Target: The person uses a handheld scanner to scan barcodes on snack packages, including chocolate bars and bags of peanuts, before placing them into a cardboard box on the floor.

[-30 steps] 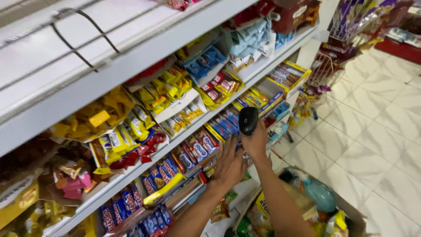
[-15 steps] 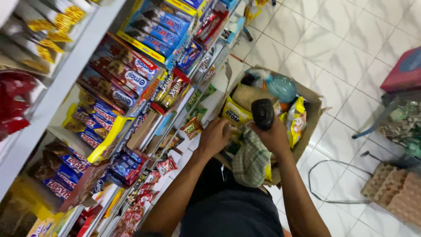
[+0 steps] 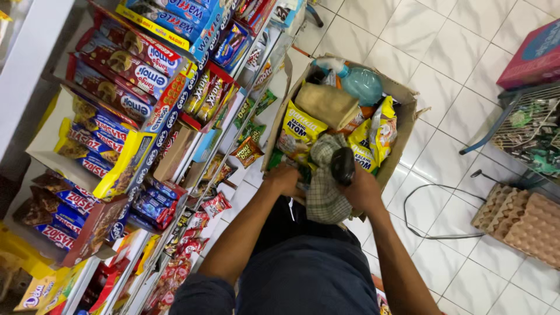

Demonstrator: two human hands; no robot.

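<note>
My right hand grips a black handheld scanner over the near edge of an open cardboard box on the floor. A checked cloth hangs between my hands, draped over the box's near rim. My left hand reaches into the box's near left corner, fingers closed beside yellow snack bags; what it holds is hidden. The box also contains a blue spray bottle and a brown paper bag.
Store shelves packed with wafer and biscuit packs run along the left. Stacked egg trays lie on the white tiled floor at right, with a black cable, a wire rack and a red box.
My view swung down from the shelves to the floor box. Both hands dropped from the shelf packs to the box's near edge, the scanner still in the right hand.
</note>
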